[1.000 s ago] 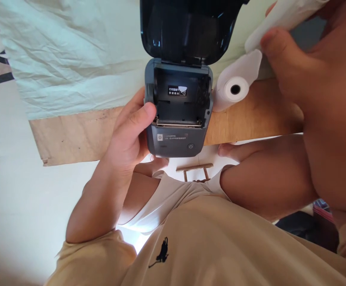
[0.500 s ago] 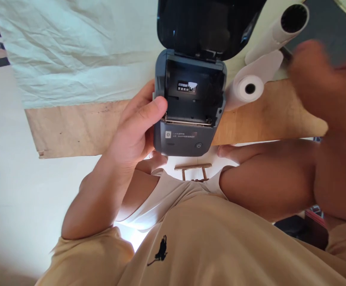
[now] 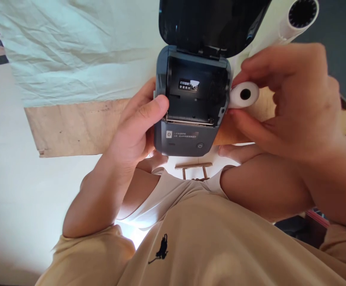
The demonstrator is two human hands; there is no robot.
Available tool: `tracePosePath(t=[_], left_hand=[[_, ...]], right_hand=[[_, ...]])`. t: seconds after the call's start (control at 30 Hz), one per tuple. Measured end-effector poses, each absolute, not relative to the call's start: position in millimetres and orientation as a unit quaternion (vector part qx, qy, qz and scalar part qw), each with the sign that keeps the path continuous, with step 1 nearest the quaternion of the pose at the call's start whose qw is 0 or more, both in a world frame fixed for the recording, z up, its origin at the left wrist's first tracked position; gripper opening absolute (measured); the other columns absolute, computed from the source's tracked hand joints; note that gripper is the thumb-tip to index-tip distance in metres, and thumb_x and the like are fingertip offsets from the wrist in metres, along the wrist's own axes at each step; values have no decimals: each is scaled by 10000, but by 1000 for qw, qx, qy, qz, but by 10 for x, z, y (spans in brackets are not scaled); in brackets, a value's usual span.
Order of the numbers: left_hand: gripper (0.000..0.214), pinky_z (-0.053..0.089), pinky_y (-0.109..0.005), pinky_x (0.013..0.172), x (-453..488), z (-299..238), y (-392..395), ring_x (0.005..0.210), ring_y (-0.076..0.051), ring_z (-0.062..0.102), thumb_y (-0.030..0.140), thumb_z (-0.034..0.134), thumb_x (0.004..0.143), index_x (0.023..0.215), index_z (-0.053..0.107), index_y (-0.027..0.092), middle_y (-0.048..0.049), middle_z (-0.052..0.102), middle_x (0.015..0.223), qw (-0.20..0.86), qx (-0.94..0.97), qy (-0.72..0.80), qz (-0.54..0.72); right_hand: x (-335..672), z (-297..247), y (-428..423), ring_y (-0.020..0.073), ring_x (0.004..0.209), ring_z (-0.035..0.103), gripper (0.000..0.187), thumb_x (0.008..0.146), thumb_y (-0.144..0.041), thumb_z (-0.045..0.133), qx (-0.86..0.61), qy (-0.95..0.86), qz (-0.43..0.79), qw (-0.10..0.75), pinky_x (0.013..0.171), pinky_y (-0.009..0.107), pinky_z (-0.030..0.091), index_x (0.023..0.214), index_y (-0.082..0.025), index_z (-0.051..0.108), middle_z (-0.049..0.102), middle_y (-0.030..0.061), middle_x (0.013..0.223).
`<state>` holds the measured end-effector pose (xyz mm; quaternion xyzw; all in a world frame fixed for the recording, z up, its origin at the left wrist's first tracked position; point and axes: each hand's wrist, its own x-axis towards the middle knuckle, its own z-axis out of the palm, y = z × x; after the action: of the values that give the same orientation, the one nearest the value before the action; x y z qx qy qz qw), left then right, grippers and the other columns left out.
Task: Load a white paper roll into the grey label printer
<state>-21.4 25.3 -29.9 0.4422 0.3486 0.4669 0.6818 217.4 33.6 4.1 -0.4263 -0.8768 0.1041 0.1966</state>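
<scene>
In my left hand (image 3: 137,123) is a dark label printer (image 3: 185,137), gripped along its left side with the thumb on the rim of the paper bay. Its glossy black lid (image 3: 211,24) is raised, and the bay holds no roll. Just right of the printer, my right hand (image 3: 298,95) closes its thumb and fingers around a small white paper roll (image 3: 252,94) with a dark core hole. Part of that roll is hidden behind the printer and my fingers.
A larger white roll (image 3: 283,29) lies behind my right hand. Beyond it is a dark flat panel (image 3: 337,43). Pale cloth (image 3: 80,51) covers the wooden table (image 3: 77,129), whose bare front edge shows. A small wooden stool (image 3: 193,166) stands on the floor below.
My right hand has come in from the right and taken hold of the small paper roll. The printer in my left hand has barely moved.
</scene>
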Motion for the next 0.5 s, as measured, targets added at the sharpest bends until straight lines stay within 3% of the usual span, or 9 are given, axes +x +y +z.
tracePosePath(t=[0.1,0.23,0.3,0.4,0.5], left_hand=[[525,477,-257,434,-218,-315,239,602,-154,631,498,483,837,1157,552,88,-98,669,919,704,422,324,470],[585,514,-309,475,-225,-297,230,700,-235,687,537,496,821,1181,530,78,-136,675,957,725,417,341,431],[553,491,-285,442,-222,-293,226,663,-214,677,518,475,839,1166,542,76,-125,679,944,714,415,343,448],[502,439,-224,399,-212,-301,221,574,-129,615,481,454,864,1146,565,81,-80,659,903,700,416,332,477],[488,424,-201,384,-211,-309,222,537,-97,580,477,455,872,1141,576,88,-53,632,848,700,418,330,476]], right_hand=[[2186,36,356,-25,1102,464,459,795,-184,440,-375,-896,124,204,930,112,448,1247,-144,373,466,19,1183],[2177,2,353,-6,987,435,413,835,-399,517,-437,-875,94,185,824,160,426,1171,-173,438,457,36,1108],[2176,-5,344,-34,920,436,432,845,-391,507,-460,-862,109,185,781,133,418,1216,-196,403,466,23,1095],[2181,-5,345,-29,985,466,444,833,-293,461,-454,-861,137,185,795,131,427,1257,-199,375,463,17,1168],[2185,-11,364,8,1037,449,406,837,-359,486,-448,-868,116,180,830,172,422,1212,-212,437,455,27,1158]])
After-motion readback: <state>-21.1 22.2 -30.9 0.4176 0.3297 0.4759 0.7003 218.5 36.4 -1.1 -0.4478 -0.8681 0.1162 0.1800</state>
